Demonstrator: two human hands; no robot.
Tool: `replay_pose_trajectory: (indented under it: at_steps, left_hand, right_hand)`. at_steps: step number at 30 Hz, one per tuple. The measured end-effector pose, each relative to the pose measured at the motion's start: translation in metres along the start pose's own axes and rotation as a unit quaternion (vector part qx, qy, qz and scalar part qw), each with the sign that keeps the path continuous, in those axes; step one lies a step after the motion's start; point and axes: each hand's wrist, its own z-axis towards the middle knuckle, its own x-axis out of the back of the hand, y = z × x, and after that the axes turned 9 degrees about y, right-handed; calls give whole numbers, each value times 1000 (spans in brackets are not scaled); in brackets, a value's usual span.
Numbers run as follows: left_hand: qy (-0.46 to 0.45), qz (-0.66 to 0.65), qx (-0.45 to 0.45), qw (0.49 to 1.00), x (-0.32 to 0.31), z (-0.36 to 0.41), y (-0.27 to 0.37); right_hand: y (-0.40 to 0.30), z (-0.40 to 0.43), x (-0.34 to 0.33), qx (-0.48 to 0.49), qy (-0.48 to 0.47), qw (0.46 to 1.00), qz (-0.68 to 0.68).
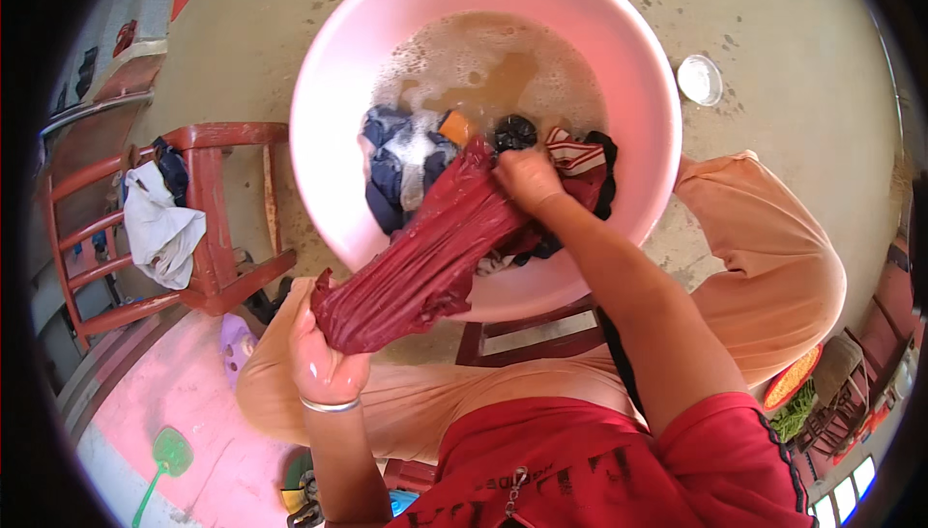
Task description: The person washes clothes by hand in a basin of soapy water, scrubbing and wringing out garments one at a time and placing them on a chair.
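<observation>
A wet dark-red garment (pixel 435 238) stretches slantwise over the near rim of a large pink plastic basin (pixel 638 57). Its lower end is in my left hand (pixel 330 365), which wears a silver bangle. Farther up, my right hand (pixel 529 176) grips the cloth above the basin. Brown sudsy water (pixel 500 64) fills the basin's far part. Navy-blue cloth (pixel 388 176) with white foam lies soaked on the left. Striped red-and-white cloth (pixel 576 151) and black cloth (pixel 515 133) are by my right hand, with a small orange piece (pixel 457 126) beyond the garment.
A red wooden chair (pixel 214 220) stands at left with a white cloth (pixel 163 224) draped on it. A small round white dish (pixel 700 80) sits on the floor at right. A green fly swatter (pixel 172 452) lies at lower left, and a purple clog (pixel 235 347) is beside my knee.
</observation>
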Motion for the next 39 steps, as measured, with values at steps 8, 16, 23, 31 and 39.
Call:
replay_pose_trajectory:
  at_steps: [8,16,23,31,39]
  left_hand:
    - [30,65,-41,997,-8,-4,-16]
    - [-48,272,-54,960,-6,-8,20]
    - [-112,484,-248,831,-47,18,44]
    - [86,237,-355,900,1,178,-4]
    - [-217,-46,-1,975,-47,151,-84]
  right_hand:
    - [-90,-41,-3,239,61,939,239]
    - [-45,3,29,170,51,973,145]
    - [-110,35,122,252,-213,943,52]
    - [-106,18,140,-133,33,726,674]
    - [-169,-7,121,-7,264,946,185]
